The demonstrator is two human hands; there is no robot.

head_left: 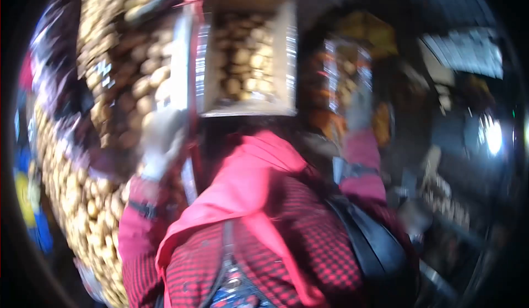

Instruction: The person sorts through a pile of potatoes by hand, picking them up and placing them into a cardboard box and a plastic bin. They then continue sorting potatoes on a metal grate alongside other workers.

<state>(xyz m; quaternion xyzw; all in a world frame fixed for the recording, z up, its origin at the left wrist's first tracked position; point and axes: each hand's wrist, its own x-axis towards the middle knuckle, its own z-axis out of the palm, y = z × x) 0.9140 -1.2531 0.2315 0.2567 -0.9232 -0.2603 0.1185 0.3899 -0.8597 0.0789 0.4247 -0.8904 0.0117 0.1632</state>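
Observation:
My left hand (163, 137), in a pale glove, is beside a red-edged rail (193, 60) and close to a heap of potatoes (140, 82). Motion smears its fingers, so any grip is hidden in the blur. On the other side, my right hand (359, 108), also gloved, reaches to an orange container or bag (329, 118) with shiny sides and pale pieces inside. Whether it grips the near side cannot be made out. Between the hands stands an open-topped box (289, 79) with many potatoes (248, 57) in it.
A long mass of potatoes (91, 209) runs along the left, bordered by dark, shiny plastic (60, 82). Something yellow (372, 32) lies beyond the orange container. A bright lamp (492, 137) glares at the right, over dim, blurred surroundings.

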